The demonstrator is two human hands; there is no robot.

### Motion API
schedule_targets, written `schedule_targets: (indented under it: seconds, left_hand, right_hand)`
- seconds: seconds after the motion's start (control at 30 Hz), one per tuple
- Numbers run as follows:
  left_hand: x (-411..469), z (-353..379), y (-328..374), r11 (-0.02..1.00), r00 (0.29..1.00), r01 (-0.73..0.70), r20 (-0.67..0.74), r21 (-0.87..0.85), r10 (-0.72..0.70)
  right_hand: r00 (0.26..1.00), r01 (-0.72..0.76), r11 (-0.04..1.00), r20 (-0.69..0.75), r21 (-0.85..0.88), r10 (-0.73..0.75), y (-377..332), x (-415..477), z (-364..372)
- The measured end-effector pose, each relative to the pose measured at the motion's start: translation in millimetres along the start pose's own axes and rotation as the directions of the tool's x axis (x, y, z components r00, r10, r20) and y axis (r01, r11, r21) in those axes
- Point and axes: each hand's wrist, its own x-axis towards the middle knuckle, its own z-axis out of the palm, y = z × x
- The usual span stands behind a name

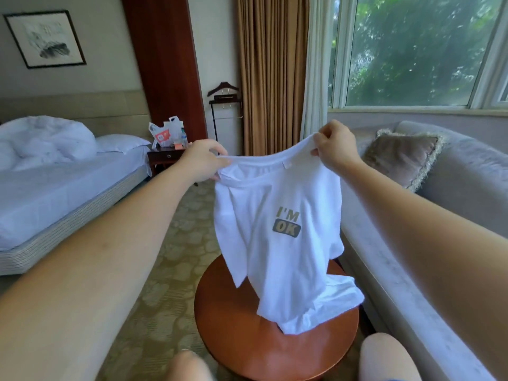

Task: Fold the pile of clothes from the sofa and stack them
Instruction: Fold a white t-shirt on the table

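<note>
Two bare knees sit at the bottom edge, just in front of a round reddish-brown polished wooden table (242,339). Above that table hangs a white cotton T-shirt printed "I'M OK" (277,243), its hem crumpled on the tabletop. The left hand (202,162) pinches one side of the shirt's neckline, fingers closed on the cloth; the right hand (334,147) grips the other side, holding the collar stretched and raised. Under the table lies beige carpet with a pale floral pattern (167,270). Right of the table runs a grey upholstered sofa (412,270) with a brown fringed cushion (404,158). Left of the table stands a bed with white rumpled bedding (55,171). Beyond the table are a dark wooden nightstand (165,158) carrying bags, a dark valet stand (224,105), tan curtains (270,72) and a window (412,50) showing greenery.
</note>
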Motion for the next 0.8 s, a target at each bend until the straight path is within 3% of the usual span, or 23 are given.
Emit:
schedule_targets:
  seconds: [0.1, 0.27, 0.43, 0.53, 0.63, 0.8]
  left_hand:
    - [-8, -1, 2, 0.974, 0.996, -0.061, 0.072, 0.218, 0.046]
    - [-12, 17, -7, 0.978, 0.987, 0.013, 0.155, 0.208, -0.046]
    - [-8, 34, -17, 0.948, 0.909, 0.054, 0.377, 0.315, -0.177]
    - [-2, 40, -31, 0.961, 0.850, 0.167, 0.462, 0.222, -0.255]
    - [1, 43, -46, 0.953, 0.799, 0.302, 0.544, 0.007, -0.257]
    - [12, 50, -68, 0.874, 0.831, 0.430, 0.477, -0.227, -0.285]
  right_hand:
    - [0.998, 0.015, 0.999, 0.058, -0.029, -0.013, 7, -1, -5]
    - [0.996, 0.025, 0.998, 0.092, -0.057, -0.019, 27, -3, -3]
    - [0.991, 0.030, 0.992, 0.131, -0.122, -0.014, 49, 2, 6]
    - [0.989, 0.008, 0.988, 0.144, -0.155, 0.015, 66, 2, 14]
    - [0.984, -0.027, 0.983, 0.168, -0.184, 0.059, 83, 0, 23]
    - [0.944, -0.131, 0.949, 0.257, -0.288, 0.208, 119, -7, 39]
